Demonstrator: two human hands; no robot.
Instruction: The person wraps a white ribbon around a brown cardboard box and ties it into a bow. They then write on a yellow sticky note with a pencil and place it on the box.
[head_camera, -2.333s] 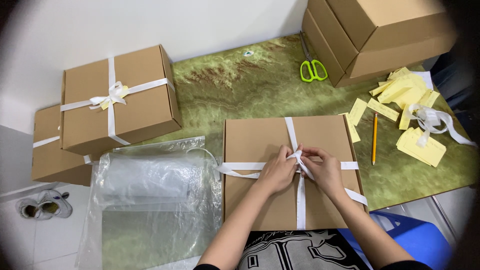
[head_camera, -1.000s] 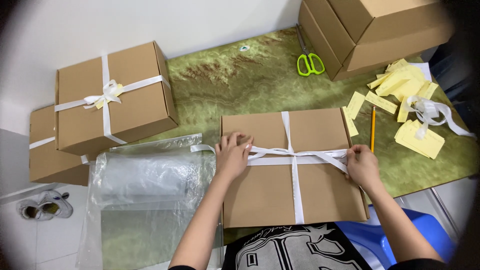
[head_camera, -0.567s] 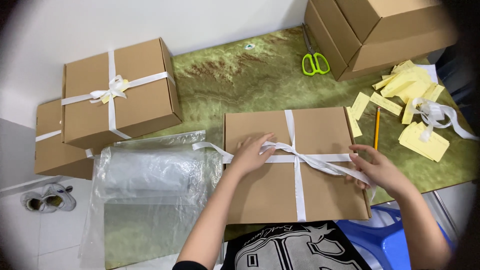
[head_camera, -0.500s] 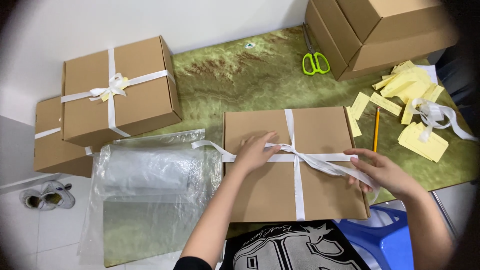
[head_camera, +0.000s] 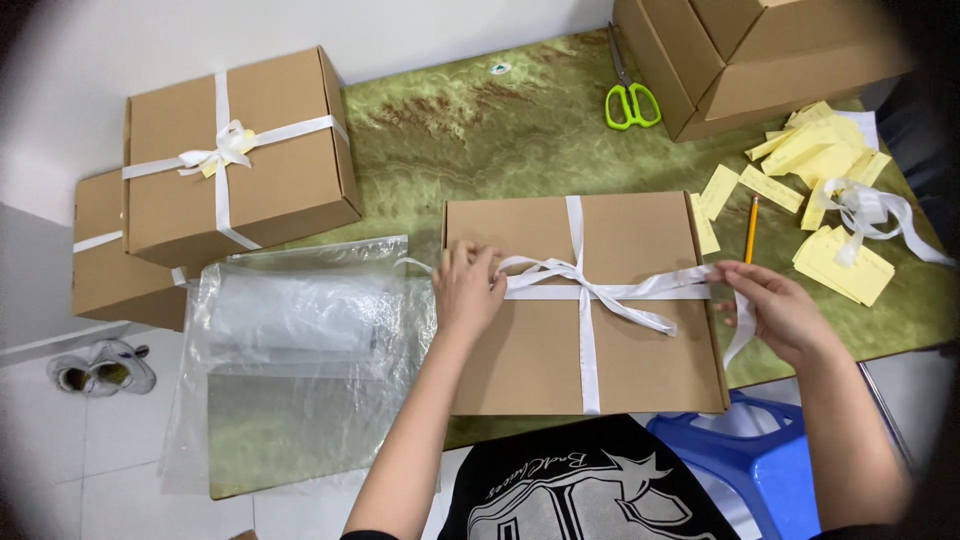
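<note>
A flat brown cardboard box (head_camera: 640, 340) lies on the green table in front of me, crossed by a white ribbon (head_camera: 585, 350) knotted near its middle. My left hand (head_camera: 467, 290) rests on the box's left edge and pinches the left ribbon end. My right hand (head_camera: 775, 310) is at the box's right edge, holding the right ribbon end, which droops off the side.
Two ribbon-tied boxes (head_camera: 235, 160) are stacked at the left. Clear plastic bags (head_camera: 290, 320) lie beside them. Green-handled scissors (head_camera: 630, 100), stacked plain boxes (head_camera: 760, 50), yellow paper tags (head_camera: 840, 265), a pencil (head_camera: 750, 228) and loose ribbon (head_camera: 870, 210) sit at the right. A blue stool (head_camera: 745, 465) stands below.
My hands went from working at the knot in the middle to pulling apart, each drawing a ribbon end out to the box's left and right edges.
</note>
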